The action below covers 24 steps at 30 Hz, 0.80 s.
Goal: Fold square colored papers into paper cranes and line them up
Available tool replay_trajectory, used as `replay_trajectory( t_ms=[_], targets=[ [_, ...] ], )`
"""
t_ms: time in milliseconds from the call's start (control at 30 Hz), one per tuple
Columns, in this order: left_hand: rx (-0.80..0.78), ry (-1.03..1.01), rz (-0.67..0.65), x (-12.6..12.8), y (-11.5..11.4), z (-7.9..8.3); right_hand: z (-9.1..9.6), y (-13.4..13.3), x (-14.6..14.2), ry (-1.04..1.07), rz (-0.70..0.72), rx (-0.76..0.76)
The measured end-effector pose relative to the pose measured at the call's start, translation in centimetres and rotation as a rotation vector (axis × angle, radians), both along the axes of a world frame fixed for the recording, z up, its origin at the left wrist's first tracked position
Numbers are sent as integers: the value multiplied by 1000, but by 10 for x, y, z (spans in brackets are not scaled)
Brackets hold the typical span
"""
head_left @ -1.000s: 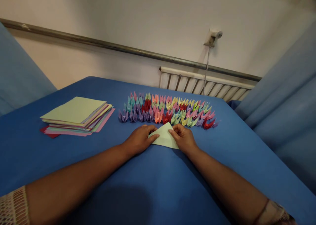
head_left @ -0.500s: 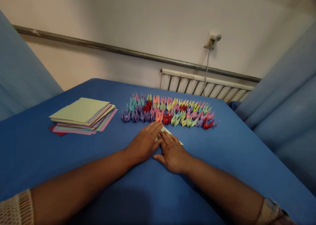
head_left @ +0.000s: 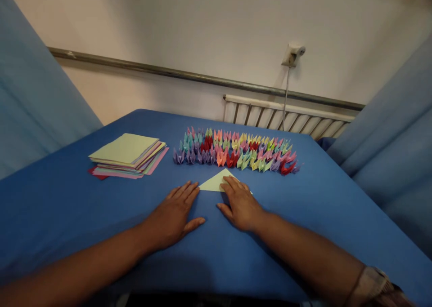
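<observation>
Resting palm-down on folded paper (head_left: 213,183), right hand (head_left: 241,206) fingers (head_left: 231,188) spread, gripping nothing; left hand (head_left: 173,215) flat on bench (head_left: 320,217) just beside it, open, empty. Paper cranes (head_left: 236,152) just beyond; paper stack (head_left: 130,156) well left.

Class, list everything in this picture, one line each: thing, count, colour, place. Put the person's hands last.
triangle: one, pale green paper, table centre
paper stack: one, mixed pastels, table's left
origami figures: many, multicoloured, rows behind triangle
table: one, blue cover, centre
curtains: two, blue, both sides
rail: one, grey, on wall
radiator: one, white, behind table
wall fitting: one, white, above radiator
left hand: one, flat on table beside triangle
right hand: one, flat, fingers on triangle
</observation>
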State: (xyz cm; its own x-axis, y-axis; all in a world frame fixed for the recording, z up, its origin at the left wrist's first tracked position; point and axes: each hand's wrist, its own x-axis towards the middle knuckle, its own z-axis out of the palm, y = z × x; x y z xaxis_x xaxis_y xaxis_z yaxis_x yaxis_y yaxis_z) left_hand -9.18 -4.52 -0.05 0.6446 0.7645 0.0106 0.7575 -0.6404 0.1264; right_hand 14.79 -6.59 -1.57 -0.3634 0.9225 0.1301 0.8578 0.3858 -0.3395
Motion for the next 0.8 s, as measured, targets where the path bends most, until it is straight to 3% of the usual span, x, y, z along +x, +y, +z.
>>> replay_trajectory(
  t_ms=[133, 233, 333, 500, 633, 700, 800],
  targets=[
    [99, -8, -28, 20, -2, 0, -1, -6, 7, 16, 77, 55],
    [83, -46, -147, 44, -2, -1, -3, -7, 10, 30, 96, 59],
    [54, -44, -159, 55, 0, -3, -4, -6, 11, 34, 94, 68],
    [99, 26, -47, 33, 4, -1, -4, -3, 14, 33, 97, 79],
    [129, 105, 41, 11, 8, 11, -3, -1, 15, 28, 47, 81],
    [150, 111, 83, 12, 12, 19, -2, -1, 14, 29, 11, 76],
    [172, -3, 43, 35, 21, 25, -2, 0, 14, 38, -17, 87]
  ],
)
